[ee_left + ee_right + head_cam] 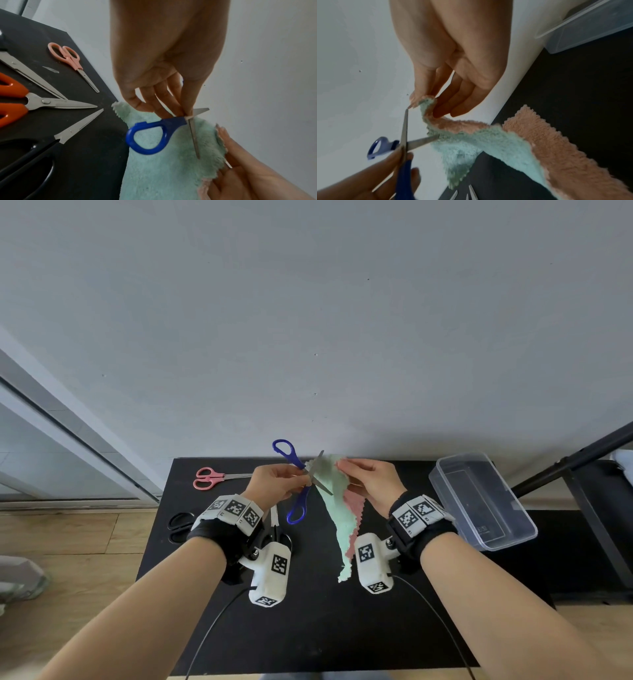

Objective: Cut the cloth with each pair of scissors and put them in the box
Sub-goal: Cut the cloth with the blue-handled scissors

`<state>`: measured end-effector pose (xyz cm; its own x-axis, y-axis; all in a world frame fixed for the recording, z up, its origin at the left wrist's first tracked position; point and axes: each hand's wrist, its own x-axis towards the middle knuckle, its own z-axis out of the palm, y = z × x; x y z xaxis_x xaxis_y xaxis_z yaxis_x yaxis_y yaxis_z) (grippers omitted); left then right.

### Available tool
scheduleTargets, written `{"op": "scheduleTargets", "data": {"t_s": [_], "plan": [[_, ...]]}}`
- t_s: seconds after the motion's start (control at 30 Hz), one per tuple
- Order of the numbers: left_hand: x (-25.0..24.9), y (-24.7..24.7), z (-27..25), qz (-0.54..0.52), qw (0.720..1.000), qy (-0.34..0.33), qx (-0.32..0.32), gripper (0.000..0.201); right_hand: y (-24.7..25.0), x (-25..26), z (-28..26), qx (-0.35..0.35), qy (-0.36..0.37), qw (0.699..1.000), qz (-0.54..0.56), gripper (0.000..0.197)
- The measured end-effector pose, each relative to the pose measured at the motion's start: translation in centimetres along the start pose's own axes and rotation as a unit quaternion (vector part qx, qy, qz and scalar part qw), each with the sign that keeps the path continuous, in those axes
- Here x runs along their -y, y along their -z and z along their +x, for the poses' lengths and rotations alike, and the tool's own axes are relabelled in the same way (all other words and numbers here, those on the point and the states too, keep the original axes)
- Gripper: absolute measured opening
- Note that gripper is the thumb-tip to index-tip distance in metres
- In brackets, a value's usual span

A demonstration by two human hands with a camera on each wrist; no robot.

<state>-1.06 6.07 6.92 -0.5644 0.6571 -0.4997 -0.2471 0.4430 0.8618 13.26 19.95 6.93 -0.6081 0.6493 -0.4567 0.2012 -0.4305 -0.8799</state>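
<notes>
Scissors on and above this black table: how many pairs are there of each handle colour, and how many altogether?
Blue-handled scissors, held in the left hand at the green and pink cloth: 1
Pink-handled scissors: 1
Orange-handled scissors: 1
Black-handled scissors, a large pair and a long-bladed pair: 2
Total: 5

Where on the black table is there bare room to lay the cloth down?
Bare: the near table in front of both wrists, and the strip between hanging cloth and box. Crowded: the left side, with pink scissors, black scissors and orange scissors.
</notes>
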Motion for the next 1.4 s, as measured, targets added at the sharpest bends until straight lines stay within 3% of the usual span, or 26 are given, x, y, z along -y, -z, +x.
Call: {"op": "scheduleTargets", "data": {"t_s": [0.13,0.33,0.6,0.8,1.4], "plan": [[0.0,-0.1,-0.1,-0.01,1.0,0.007,0.004,0.026,-1.3,-0.2,-0.3,0.024,-0.019,1.0,0.008,0.019],[-0.3,0.1,-0.4,-0.019,1.0,0.0,0.014,0.018,-1.8,-0.7,-0.9,0.061,-0.027,0.998,0.014,0.021],[-0.3,0.1,-0.9,-0.021,0.999,-0.013,0.034,0.015,-2.3,-1.6,-0.6,0.086,-0.02,0.993,-0.078,0.024],[-0.2,0.3,-1.1,0.036,0.998,-0.027,0.047,0.011,-3.0,-1.8,-0.8,0.086,0.014,0.982,-0.166,0.005],[-0.4,1.7,-1.1,0.114,0.991,-0.017,0.064,0.006,-2.5,-2.1,0.1,0.034,0.004,0.991,-0.126,0.007]]}}
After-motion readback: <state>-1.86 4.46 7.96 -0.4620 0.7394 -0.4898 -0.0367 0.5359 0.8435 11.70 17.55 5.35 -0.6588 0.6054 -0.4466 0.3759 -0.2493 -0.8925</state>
